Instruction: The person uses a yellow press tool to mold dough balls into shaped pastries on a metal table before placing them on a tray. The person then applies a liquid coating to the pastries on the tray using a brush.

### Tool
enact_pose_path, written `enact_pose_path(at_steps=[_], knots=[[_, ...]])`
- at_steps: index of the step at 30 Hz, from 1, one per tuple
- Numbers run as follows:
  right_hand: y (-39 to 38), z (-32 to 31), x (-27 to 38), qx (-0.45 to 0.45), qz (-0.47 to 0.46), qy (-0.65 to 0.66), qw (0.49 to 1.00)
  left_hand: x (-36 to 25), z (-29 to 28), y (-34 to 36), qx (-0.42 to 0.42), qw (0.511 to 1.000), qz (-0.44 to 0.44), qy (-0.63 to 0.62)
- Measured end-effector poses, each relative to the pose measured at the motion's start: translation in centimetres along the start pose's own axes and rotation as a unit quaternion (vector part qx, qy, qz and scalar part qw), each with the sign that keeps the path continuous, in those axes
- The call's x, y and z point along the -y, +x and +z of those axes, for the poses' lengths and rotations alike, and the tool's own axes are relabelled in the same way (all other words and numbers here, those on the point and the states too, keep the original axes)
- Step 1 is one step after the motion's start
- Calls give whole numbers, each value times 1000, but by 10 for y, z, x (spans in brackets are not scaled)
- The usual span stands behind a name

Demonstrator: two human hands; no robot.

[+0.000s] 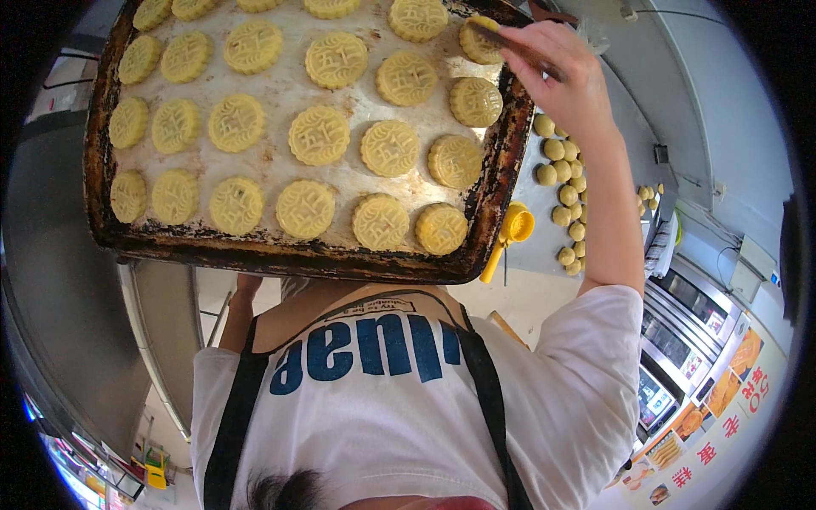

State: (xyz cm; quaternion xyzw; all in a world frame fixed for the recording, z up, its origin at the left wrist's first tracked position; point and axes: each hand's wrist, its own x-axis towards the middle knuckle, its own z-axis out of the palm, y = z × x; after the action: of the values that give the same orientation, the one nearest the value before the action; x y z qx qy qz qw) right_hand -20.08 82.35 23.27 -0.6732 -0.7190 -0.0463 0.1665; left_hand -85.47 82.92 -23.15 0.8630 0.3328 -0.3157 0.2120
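Several round yellow mooncakes (318, 135) with stamped tops lie in rows on a dark-rimmed baking tray (297, 265). At the tray's far right corner, my right hand (557, 64) is closed round a flat brown brush (535, 56), seemingly wooden. Its tip is over a mooncake (481, 41) there; the bristles do not show clearly. Mooncakes in the right column, such as this one (476, 102), look glossier than those at the left. My left hand (247, 285) shows only around the wrist below the tray's near edge; its fingers are hidden behind the tray.
Right of the tray, a yellow mooncake mould (517, 223) lies beside many dough balls (568, 195) on a grey worktop (531, 246). Stacked ovens (680, 327) stand farther right. A dark grey panel (51, 255) lines the left side.
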Motion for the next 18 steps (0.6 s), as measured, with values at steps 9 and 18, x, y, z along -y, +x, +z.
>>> enact_pose_path(at_steps=[9, 18], knots=[[20, -18, -4, -36, 206, 66, 976, 14, 9, 4, 175, 984, -18, -17], [64, 11, 38, -9, 155, 227, 961, 23, 33, 8, -215, 971, 98, 19]])
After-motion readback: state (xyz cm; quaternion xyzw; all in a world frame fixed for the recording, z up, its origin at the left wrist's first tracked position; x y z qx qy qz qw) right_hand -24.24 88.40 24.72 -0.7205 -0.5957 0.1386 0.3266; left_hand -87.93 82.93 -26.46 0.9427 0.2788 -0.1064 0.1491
